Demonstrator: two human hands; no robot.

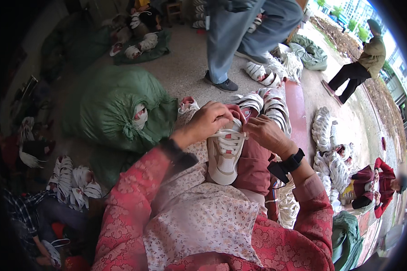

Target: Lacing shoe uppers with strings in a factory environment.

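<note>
A beige and white sneaker (223, 159) rests on my lap, toe toward me, with white laces (231, 141) crossing its tongue. At its top left edge my left hand (209, 120) is closed, the fingers bent over the opening beside the reddish lining. Opposite it, my right hand (267, 133) is pinched at the shoe's upper right side, where a lace runs to the fingertips. The exact grip of both hands is partly hidden by the fingers. A patterned apron (201, 217) lies under the shoe.
A full green sack (117, 108) stands at the left. Bundled white-laced shoes (276, 108) lie just beyond my knees, with more shoe piles (328, 158) at right. A person in grey trousers (233, 40) stands ahead; a person in red (375, 185) sits at right.
</note>
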